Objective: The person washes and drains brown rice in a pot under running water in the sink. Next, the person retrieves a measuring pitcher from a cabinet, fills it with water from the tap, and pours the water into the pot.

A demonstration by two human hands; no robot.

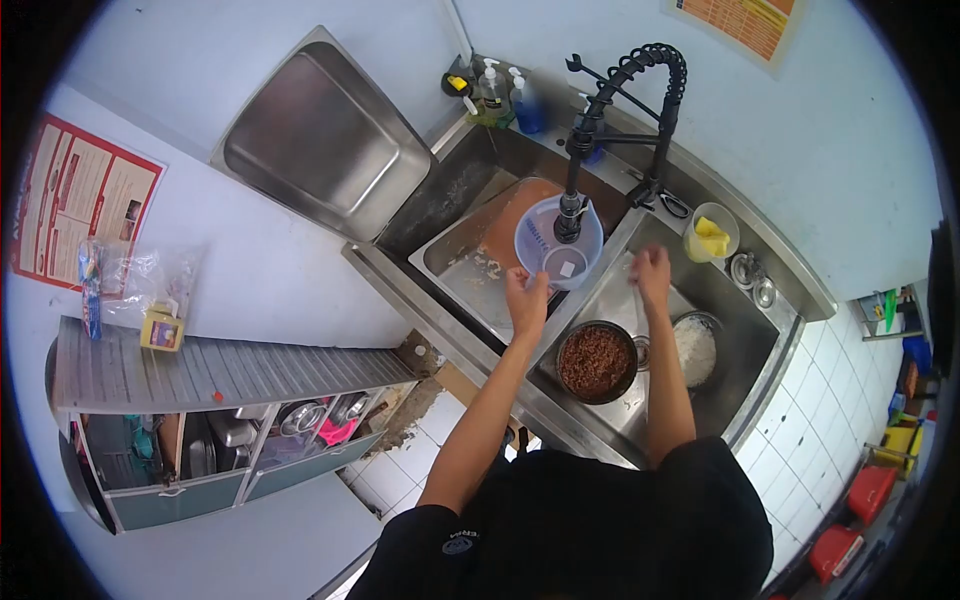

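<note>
My left hand [527, 300] is closed at the near edge of a small clear plastic cup [566, 264] with a white label. The cup is over a translucent bluish plastic bowl [532, 232], beneath the black faucet's spray head [568, 225]. To the right, my right hand [652, 275] hovers over the right sink basin, slightly blurred, its fingers appearing curled. Whether it holds anything I cannot make out. Below my hands stand a dark round pot of reddish-brown grains [597, 362] and a round container of white rice [695, 350].
A metal tray [450, 270] with scraps and brownish water lies in the left basin. A large steel pan [325, 135] leans on the wall. Soap bottles [492, 92] stand behind the sink; a tub with yellow pieces [711, 236] sits at right. A dish cabinet [240, 440] is at left.
</note>
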